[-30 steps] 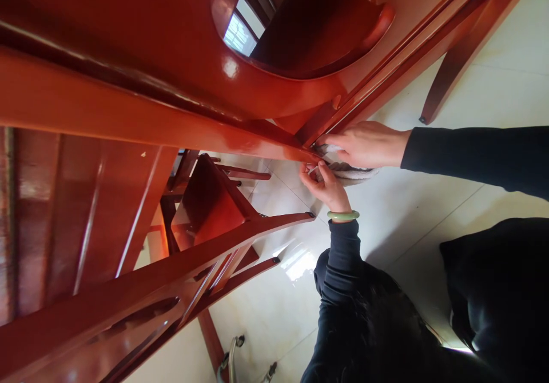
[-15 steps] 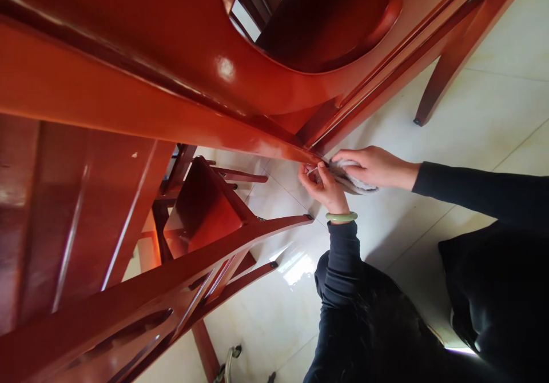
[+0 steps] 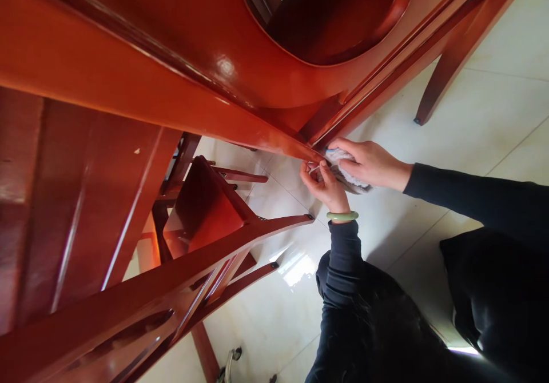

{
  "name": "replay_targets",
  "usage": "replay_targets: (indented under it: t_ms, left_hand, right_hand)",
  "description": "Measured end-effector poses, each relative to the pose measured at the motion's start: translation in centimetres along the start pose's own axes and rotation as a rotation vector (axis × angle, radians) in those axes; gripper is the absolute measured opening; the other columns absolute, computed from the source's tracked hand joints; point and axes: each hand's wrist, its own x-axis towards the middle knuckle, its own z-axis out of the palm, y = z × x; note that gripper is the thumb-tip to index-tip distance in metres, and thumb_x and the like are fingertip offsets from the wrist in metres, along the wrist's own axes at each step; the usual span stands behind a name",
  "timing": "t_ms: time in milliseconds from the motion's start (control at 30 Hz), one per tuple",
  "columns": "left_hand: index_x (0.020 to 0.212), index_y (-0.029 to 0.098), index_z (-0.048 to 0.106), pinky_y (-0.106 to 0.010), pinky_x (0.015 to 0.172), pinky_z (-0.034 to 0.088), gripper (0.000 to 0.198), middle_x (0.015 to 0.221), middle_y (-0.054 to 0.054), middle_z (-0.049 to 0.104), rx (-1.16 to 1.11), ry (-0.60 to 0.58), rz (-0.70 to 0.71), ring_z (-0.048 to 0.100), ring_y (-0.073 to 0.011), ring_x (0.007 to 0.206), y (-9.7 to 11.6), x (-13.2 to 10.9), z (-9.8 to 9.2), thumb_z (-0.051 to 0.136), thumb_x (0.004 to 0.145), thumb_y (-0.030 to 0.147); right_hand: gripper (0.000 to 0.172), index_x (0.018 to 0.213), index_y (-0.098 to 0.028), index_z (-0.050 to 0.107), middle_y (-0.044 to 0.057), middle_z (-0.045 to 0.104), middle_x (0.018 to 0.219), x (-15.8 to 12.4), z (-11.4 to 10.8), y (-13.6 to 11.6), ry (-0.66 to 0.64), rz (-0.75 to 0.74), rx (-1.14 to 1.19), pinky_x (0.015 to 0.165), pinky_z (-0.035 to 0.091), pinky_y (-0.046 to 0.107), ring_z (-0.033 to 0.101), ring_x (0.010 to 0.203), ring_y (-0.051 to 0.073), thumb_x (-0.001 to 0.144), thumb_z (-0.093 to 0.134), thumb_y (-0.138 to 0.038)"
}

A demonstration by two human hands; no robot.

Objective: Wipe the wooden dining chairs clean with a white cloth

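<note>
A glossy red-brown wooden chair (image 3: 180, 68) fills the upper left, seen from close up. Its leg (image 3: 274, 137) ends near the floor at the centre. My right hand (image 3: 371, 163) presses a grey-white cloth (image 3: 345, 171) against the foot of that leg, fingers curled over the cloth. My left hand (image 3: 326, 186), with a green bangle (image 3: 342, 216) on the wrist, pinches the cloth's edge right beside the leg's tip. Both sleeves are dark.
A second red wooden chair (image 3: 206, 211) stands behind, its legs (image 3: 283, 223) reaching across the pale tiled floor (image 3: 493, 108). Another chair leg (image 3: 441, 80) stands at the upper right. My dark-clothed knees (image 3: 497, 291) are at the lower right. A metal object (image 3: 229, 363) lies at the bottom edge.
My right hand with the cloth slid down along the chair rail to the leg's foot, then shifted slightly back up. The left hand stayed at the leg's tip.
</note>
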Motion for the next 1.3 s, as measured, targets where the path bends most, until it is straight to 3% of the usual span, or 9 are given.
replay_targets:
  t_ms: [100, 233, 400, 667, 867, 1000, 1133, 1200, 1300]
  left_hand:
    - [0.141, 0.023, 0.064, -0.026, 0.09, 0.062, 0.037, 0.11, -0.002, 0.066, 0.009, 0.004, -0.019, 0.073, -0.012, 0.094, -0.1, 0.0, 0.0, 0.073, 0.108, 0.036]
    - [0.135, 0.023, 0.063, -0.027, 0.091, 0.063, 0.03, 0.11, -0.002, 0.065, 0.004, 0.019, -0.034, 0.072, -0.0124, 0.095, 0.1, 0.0, 0.3, 0.07, 0.108, 0.034]
    - [0.137, 0.025, 0.057, -0.029, 0.09, 0.061, 0.038, 0.117, -0.004, 0.06, 0.007, 0.012, -0.041, 0.07, -0.0136, 0.097, 1.0, -0.8, 0.2, 0.068, 0.106, 0.044]
    - [0.112, 0.024, 0.057, -0.031, 0.102, 0.057, 0.018, 0.112, -0.003, 0.061, -0.189, -0.029, -0.116, 0.067, -0.0159, 0.106, 2.4, -4.9, 0.2, 0.066, 0.101, 0.036]
    - [0.11, 0.024, 0.059, -0.028, 0.096, 0.055, 0.024, 0.109, -0.001, 0.06, -0.264, 0.007, -0.152, 0.064, -0.0137, 0.099, 2.9, -4.6, 0.3, 0.073, 0.09, 0.027]
    - [0.11, 0.023, 0.059, -0.027, 0.096, 0.054, 0.027, 0.11, -0.002, 0.064, -0.429, 0.007, -0.347, 0.068, -0.0139, 0.101, 4.6, -4.4, -0.2, 0.07, 0.085, 0.024]
    - [0.106, 0.022, 0.056, -0.03, 0.097, 0.056, 0.036, 0.109, -0.003, 0.066, -0.545, -0.157, -0.592, 0.072, -0.0156, 0.1, 5.0, -5.5, -0.9, 0.061, 0.071, 0.015]
    - [0.106, 0.023, 0.054, -0.033, 0.1, 0.059, 0.036, 0.113, -0.005, 0.067, -0.453, -0.16, -0.506, 0.073, -0.0166, 0.103, 4.5, -5.9, -1.1, 0.06, 0.072, 0.013]
    - [0.113, 0.025, 0.055, -0.042, 0.117, 0.059, 0.03, 0.13, -0.008, 0.065, -0.188, -0.018, -0.116, 0.071, -0.0212, 0.125, 3.8, -5.5, -1.5, 0.064, 0.086, 0.017]
  right_hand:
    - [0.057, 0.166, -0.023, 0.056, 0.009, 0.084, 0.123, -0.5, 0.0, -0.9, -0.017, -0.047, -0.083, 0.076, 0.048, 0.031, 0.076, 0.092, 0.023, 0.111, 0.044, -0.032]
    - [0.063, 0.175, -0.013, 0.041, 0.015, 0.083, 0.105, 0.1, -0.9, -3.1, -0.157, -0.041, -0.366, 0.067, 0.037, 0.034, 0.075, 0.085, 0.026, 0.114, 0.039, -0.031]
    - [0.061, 0.173, -0.023, 0.047, 0.016, 0.082, 0.103, 0.3, -3.6, -2.7, -0.209, -0.048, -0.565, 0.07, 0.04, 0.039, 0.077, 0.088, 0.034, 0.112, 0.043, -0.025]
    - [0.057, 0.167, -0.019, 0.048, 0.012, 0.082, 0.104, -0.2, -2.4, -2.8, -0.224, -0.068, -0.393, 0.067, 0.033, 0.036, 0.071, 0.083, 0.027, 0.111, 0.046, -0.028]
    - [0.051, 0.162, -0.025, 0.054, 0.009, 0.081, 0.098, -0.1, -2.7, -2.4, -0.2, -0.066, -0.446, 0.065, 0.026, 0.034, 0.065, 0.075, 0.024, 0.112, 0.043, -0.031]
    - [0.07, 0.173, -0.015, 0.037, 0.014, 0.082, 0.111, -0.2, -2.1, -3.1, -0.238, -0.068, -0.417, 0.067, 0.028, 0.034, 0.069, 0.081, 0.025, 0.107, 0.052, -0.033]
    - [0.069, 0.17, -0.024, 0.042, 0.007, 0.081, 0.1, -0.2, -1.7, -2.2, -0.226, -0.081, -0.453, 0.064, 0.026, 0.033, 0.067, 0.075, 0.024, 0.103, 0.058, -0.03]
    - [0.067, 0.17, -0.022, 0.042, 0.008, 0.081, 0.098, 0.0, -1.7, -2.0, -0.208, -0.083, -0.455, 0.063, 0.025, 0.034, 0.067, 0.074, 0.024, 0.104, 0.053, -0.025]
    - [0.056, 0.164, -0.019, 0.051, 0.01, 0.082, 0.098, 0.2, -2.0, -2.2, -0.218, -0.088, -0.408, 0.065, 0.027, 0.034, 0.068, 0.076, 0.024, 0.11, 0.044, -0.026]
